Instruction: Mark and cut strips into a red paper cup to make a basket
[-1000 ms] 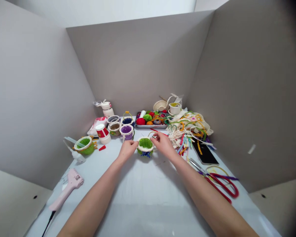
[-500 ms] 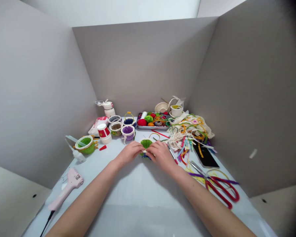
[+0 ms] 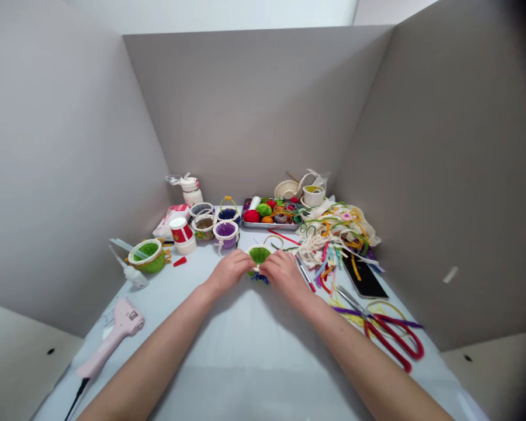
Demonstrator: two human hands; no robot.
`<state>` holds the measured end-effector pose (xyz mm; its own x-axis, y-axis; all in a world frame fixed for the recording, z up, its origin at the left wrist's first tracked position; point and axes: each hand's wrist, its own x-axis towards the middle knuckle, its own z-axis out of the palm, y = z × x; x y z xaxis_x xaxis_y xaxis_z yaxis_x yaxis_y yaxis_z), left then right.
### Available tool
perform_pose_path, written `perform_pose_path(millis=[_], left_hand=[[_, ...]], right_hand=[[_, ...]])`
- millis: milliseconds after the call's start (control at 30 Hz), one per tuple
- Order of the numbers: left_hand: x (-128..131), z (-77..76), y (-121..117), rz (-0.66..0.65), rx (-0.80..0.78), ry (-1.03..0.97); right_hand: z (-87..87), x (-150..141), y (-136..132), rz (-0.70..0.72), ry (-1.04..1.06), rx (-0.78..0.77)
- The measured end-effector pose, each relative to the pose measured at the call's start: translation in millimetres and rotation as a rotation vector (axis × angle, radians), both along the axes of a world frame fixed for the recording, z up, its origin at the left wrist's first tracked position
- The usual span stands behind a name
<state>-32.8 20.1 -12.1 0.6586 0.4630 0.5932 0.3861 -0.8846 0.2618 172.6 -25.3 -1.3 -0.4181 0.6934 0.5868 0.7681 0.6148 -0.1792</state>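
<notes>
Gripping green basket (image 3: 260, 255), left hand (image 3: 228, 273), right hand (image 3: 286, 275), fingers (image 3: 247, 264) pinched, red label (image 3: 183, 234) seemingly illegible

Pretty boxed-in spot: a gray left partition (image 3: 70, 128), far partition (image 3: 258, 105) and right partition (image 3: 442, 158) around a pale bluish table (image 3: 245, 362). Some white wall (image 3: 241, 13) peeks over the far side. Light's soft, right side's kinda darker.
</notes>
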Motion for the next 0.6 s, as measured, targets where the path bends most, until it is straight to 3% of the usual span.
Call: perform_pose_path(millis=[367,600], left_hand=[[-11.1,7.9,5.6,0.024,0.127,0.095],[-4.8,7.7,4.3,-0.03,0.134,0.086]], right_hand=[[2.2,27.8,4.3,0.106,0.007,-0.067],[-2.7,27.3,7.3,0.136,0.02,-0.066]])
